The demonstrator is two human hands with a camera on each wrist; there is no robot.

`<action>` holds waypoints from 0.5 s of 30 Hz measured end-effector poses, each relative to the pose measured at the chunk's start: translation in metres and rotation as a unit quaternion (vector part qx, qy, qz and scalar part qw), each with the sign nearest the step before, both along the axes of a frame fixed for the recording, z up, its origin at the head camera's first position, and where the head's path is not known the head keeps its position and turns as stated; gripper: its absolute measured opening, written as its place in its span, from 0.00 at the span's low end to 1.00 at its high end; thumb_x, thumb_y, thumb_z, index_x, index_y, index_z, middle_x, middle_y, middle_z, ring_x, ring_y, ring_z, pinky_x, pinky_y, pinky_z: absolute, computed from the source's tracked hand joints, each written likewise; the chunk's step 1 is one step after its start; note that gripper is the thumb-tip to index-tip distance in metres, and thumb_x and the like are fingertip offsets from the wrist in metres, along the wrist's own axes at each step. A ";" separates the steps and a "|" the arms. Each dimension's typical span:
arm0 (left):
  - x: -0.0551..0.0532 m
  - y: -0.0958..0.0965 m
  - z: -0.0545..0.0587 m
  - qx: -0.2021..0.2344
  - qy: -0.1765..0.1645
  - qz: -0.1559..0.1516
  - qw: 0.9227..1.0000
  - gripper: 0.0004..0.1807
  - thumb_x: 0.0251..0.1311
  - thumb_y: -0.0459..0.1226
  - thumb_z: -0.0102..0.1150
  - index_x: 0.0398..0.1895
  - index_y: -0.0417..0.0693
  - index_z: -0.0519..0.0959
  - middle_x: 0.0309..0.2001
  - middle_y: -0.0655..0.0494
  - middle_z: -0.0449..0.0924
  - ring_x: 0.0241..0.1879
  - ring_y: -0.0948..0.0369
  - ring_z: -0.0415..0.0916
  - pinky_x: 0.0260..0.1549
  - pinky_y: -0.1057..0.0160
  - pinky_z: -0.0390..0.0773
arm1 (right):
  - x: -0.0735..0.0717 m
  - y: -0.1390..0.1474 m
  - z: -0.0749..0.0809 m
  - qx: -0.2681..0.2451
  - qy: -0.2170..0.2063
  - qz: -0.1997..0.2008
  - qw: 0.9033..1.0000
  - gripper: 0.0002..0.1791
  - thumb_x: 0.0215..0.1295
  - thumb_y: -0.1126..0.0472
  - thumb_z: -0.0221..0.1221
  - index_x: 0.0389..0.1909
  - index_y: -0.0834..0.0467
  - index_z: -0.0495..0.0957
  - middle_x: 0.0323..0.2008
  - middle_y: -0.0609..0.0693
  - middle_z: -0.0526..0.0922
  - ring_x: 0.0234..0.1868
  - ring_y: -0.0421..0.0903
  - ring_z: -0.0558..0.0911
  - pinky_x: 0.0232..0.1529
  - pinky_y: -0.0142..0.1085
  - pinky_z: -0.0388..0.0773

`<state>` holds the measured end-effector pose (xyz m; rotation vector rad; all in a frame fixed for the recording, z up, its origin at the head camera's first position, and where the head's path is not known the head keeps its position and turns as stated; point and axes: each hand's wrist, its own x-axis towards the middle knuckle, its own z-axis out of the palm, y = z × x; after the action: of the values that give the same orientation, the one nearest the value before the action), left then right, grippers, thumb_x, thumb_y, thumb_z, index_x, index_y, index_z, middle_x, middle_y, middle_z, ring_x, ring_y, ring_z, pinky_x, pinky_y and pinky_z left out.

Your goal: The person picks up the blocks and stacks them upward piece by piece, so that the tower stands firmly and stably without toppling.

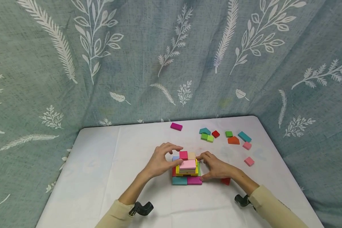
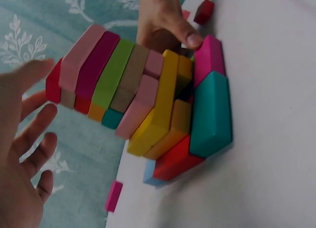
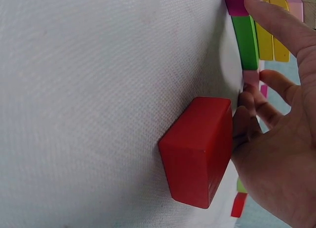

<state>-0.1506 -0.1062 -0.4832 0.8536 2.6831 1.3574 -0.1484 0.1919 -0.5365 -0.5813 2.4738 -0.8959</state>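
Observation:
A tower of coloured wooden blocks stands on the table, with a teal block and a magenta block along its front base. A small red-pink block sits on top beside a beige block. My left hand is at the top left, thumb and forefinger spread close around the red-pink block; contact is unclear. My right hand is at the tower's right base. Its thumb touches the magenta block's end, and its forefinger touches a pink block at the back.
A red block lies on the table beneath my right hand. Loose blocks lie at the back right, including an orange one, a teal one and a pink one. A magenta block lies near the back edge.

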 end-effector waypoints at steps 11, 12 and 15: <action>-0.001 -0.032 -0.029 -0.097 -0.091 -0.050 0.990 0.48 0.54 0.54 0.73 0.78 0.61 0.60 0.73 0.59 0.64 0.71 0.52 0.59 0.65 0.36 0.59 | 0.002 0.000 0.000 -0.003 0.003 0.000 1.000 0.47 0.47 0.45 0.77 0.68 0.43 0.65 0.64 0.45 0.65 0.62 0.48 0.68 0.61 0.48 0.75; 0.000 -0.034 -0.035 -0.126 -0.084 -0.055 0.987 0.51 0.52 0.56 0.73 0.78 0.59 0.59 0.75 0.57 0.62 0.73 0.50 0.57 0.66 0.35 0.58 | 0.002 0.000 0.000 -0.002 0.003 0.001 1.000 0.47 0.48 0.45 0.77 0.68 0.42 0.65 0.64 0.45 0.65 0.62 0.48 0.68 0.61 0.48 0.74; 0.004 -0.036 -0.052 -0.191 -0.059 -0.061 0.978 0.58 0.48 0.63 0.71 0.80 0.57 0.56 0.78 0.54 0.57 0.76 0.47 0.51 0.66 0.34 0.54 | 0.002 0.001 0.000 -0.004 0.003 0.002 1.000 0.47 0.48 0.44 0.77 0.68 0.42 0.65 0.65 0.44 0.65 0.63 0.48 0.68 0.61 0.48 0.74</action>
<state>-0.1466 -0.1426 -0.5353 0.8456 2.6186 0.7995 -0.1468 0.1925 -0.5362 -0.5911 2.4751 -0.9038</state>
